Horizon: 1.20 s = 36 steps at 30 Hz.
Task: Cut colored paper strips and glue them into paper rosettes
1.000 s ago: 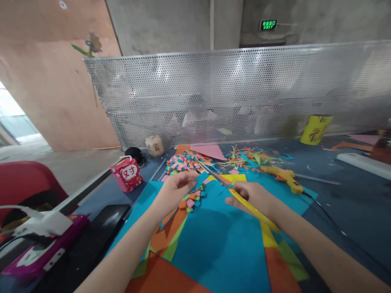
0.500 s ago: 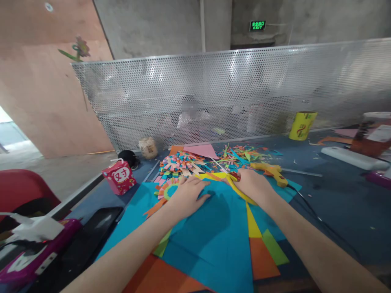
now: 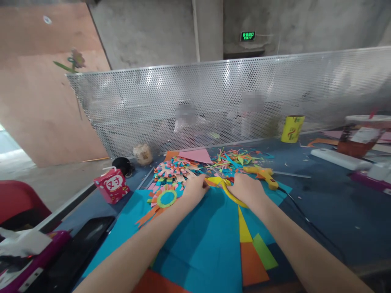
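Observation:
My left hand (image 3: 195, 190) is closed at the far edge of a large blue sheet (image 3: 204, 240), its fingers pinching the end of a yellow and orange strip (image 3: 214, 182). My right hand (image 3: 248, 189) is wrapped round scissors (image 3: 231, 179); only a bit of red handle and metal shows beside the strip. A yellow length (image 3: 235, 198) curves down under that hand. Left of my left hand lies a fringed rosette (image 3: 167, 198) with a blue centre and orange tails. More fringed rosettes (image 3: 175, 166) are heaped behind it.
A yellow glue gun (image 3: 266, 176) with a black cord lies right of my right hand. Thin paper scraps (image 3: 233, 158) cover the table behind. A red drink carton (image 3: 112, 186), a black phone (image 3: 88, 240) and a yellow roll (image 3: 292, 129) stand around. A perforated metal screen (image 3: 146, 106) rises behind.
My left hand has moved right from beside the rosette and closed on the strip, uncovering the rosette. My right hand stays at the scissors. The view has shifted slightly.

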Each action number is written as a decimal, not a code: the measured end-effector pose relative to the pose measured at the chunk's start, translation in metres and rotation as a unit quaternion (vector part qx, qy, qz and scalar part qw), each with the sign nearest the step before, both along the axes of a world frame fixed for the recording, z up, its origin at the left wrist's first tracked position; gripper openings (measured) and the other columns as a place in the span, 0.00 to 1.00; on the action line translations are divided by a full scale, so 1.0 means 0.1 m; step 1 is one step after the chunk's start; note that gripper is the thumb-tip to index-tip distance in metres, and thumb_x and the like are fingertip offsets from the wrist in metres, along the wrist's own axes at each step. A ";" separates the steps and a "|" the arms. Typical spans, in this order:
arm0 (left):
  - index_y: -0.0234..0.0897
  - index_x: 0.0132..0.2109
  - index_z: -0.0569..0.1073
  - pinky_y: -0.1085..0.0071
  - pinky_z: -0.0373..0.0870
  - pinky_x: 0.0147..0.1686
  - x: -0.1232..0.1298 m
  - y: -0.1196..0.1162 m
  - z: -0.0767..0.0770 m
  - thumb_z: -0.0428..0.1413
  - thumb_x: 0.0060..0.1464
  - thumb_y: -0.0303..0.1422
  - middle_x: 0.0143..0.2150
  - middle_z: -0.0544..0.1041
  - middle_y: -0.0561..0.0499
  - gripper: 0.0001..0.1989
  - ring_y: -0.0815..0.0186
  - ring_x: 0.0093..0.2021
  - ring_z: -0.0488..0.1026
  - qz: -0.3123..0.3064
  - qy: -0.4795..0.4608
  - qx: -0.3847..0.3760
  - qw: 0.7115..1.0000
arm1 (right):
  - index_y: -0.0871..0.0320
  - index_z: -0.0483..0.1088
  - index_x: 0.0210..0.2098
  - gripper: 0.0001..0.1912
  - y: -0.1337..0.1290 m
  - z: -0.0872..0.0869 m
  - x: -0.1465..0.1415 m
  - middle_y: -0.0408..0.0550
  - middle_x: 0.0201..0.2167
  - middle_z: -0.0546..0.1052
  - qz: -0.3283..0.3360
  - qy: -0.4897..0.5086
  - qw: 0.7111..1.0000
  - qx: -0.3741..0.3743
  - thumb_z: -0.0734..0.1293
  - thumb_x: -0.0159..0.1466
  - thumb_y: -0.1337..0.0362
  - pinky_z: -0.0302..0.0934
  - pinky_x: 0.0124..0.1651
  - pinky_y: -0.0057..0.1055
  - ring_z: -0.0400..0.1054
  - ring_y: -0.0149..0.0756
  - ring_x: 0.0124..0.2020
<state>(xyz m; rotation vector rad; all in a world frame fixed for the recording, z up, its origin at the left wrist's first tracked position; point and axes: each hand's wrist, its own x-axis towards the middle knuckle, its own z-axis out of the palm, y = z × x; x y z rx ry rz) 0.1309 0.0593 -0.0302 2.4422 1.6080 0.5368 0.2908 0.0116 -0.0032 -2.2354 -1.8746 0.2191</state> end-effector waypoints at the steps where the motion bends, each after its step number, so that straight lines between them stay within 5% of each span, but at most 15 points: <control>1: 0.34 0.48 0.69 0.65 0.65 0.42 0.00 0.01 0.01 0.53 0.46 0.24 0.36 0.79 0.46 0.19 0.58 0.42 0.73 -0.004 -0.003 0.002 1.000 | 0.61 0.68 0.35 0.19 -0.01 -0.01 0.00 0.59 0.37 0.74 -0.002 0.003 1.000 -0.003 0.58 0.56 0.52 0.60 0.39 0.42 0.70 0.50 0.39; 5: 0.33 0.49 0.67 0.68 0.65 0.43 -0.11 -0.09 0.16 0.50 0.48 0.25 0.37 0.78 0.47 0.19 0.61 0.42 0.73 -0.018 -0.026 0.008 0.999 | 0.64 0.65 0.41 0.21 -0.04 -0.05 0.03 0.60 0.38 0.74 -0.035 -0.001 0.999 -0.013 0.61 0.54 0.55 0.61 0.36 0.42 0.69 0.51 0.39; 10: 0.41 0.54 0.64 0.62 0.64 0.47 -0.44 -0.61 0.32 0.55 0.48 0.39 0.43 0.77 0.50 0.24 0.58 0.46 0.71 -0.090 -0.012 -0.011 0.996 | 0.70 0.61 0.48 0.26 -0.09 -0.07 0.03 0.68 0.44 0.69 -0.055 -0.032 0.998 0.001 0.64 0.54 0.60 0.61 0.38 0.41 0.67 0.54 0.43; 12: 0.44 0.57 0.61 0.58 0.60 0.52 -0.57 -0.80 0.28 0.55 0.48 0.41 0.48 0.75 0.50 0.28 0.56 0.53 0.66 -0.090 0.009 -0.019 0.996 | 0.71 0.61 0.48 0.22 -0.08 -0.07 0.00 0.70 0.46 0.67 -0.004 -0.073 0.996 0.045 0.61 0.57 0.63 0.60 0.40 0.41 0.64 0.54 0.46; 15: 0.46 0.60 0.57 0.53 0.54 0.55 -0.68 -0.95 0.14 0.55 0.48 0.38 0.48 0.75 0.51 0.31 0.53 0.58 0.59 -0.076 0.039 -0.037 0.996 | 0.65 0.64 0.46 0.15 -0.02 -0.10 -0.08 0.63 0.48 0.67 0.167 -0.138 0.971 0.104 0.58 0.59 0.70 0.56 0.47 0.39 0.61 0.49 0.51; 19: 0.45 0.61 0.55 0.54 0.55 0.55 -0.69 -0.93 -0.01 0.52 0.52 0.33 0.45 0.77 0.53 0.29 0.56 0.54 0.64 -0.086 0.039 -0.022 0.995 | 0.59 0.66 0.47 0.16 0.12 -0.19 -0.19 0.54 0.46 0.72 0.279 -0.145 0.945 0.089 0.56 0.61 0.74 0.56 0.47 0.31 0.64 0.40 0.48; 22: 0.45 0.60 0.57 0.57 0.60 0.52 -0.67 -0.92 -0.04 0.50 0.53 0.30 0.42 0.78 0.53 0.26 0.58 0.49 0.69 -0.091 0.032 0.001 0.995 | 0.62 0.70 0.39 0.13 0.19 -0.25 -0.25 0.55 0.37 0.76 0.285 -0.146 0.944 0.076 0.57 0.60 0.74 0.59 0.42 0.31 0.69 0.41 0.40; 27: 0.43 0.57 0.62 0.61 0.66 0.47 -0.63 -0.97 -0.07 0.49 0.53 0.28 0.38 0.79 0.51 0.23 0.60 0.43 0.72 -0.080 -0.009 0.032 0.996 | 0.62 0.69 0.42 0.14 0.20 -0.31 -0.30 0.56 0.41 0.74 0.277 -0.117 0.948 0.099 0.57 0.60 0.74 0.57 0.45 0.29 0.66 0.40 0.45; 32: 0.42 0.60 0.53 0.64 0.68 0.44 -0.66 -0.93 -0.06 0.50 0.50 0.29 0.38 0.78 0.51 0.30 0.64 0.39 0.73 -0.023 -0.148 -0.054 0.987 | 0.65 0.70 0.38 0.13 0.22 -0.33 -0.25 0.59 0.39 0.74 0.234 -0.053 0.962 0.130 0.56 0.60 0.74 0.57 0.45 0.30 0.67 0.41 0.44; 36: 0.36 0.57 0.56 0.64 0.70 0.39 -0.79 -0.81 0.02 0.51 0.48 0.32 0.41 0.75 0.46 0.28 0.64 0.37 0.74 -0.013 -0.272 -0.082 0.959 | 0.62 0.69 0.40 0.14 0.24 -0.27 -0.09 0.55 0.42 0.73 0.189 0.030 0.965 0.178 0.54 0.61 0.73 0.57 0.46 0.29 0.66 0.37 0.46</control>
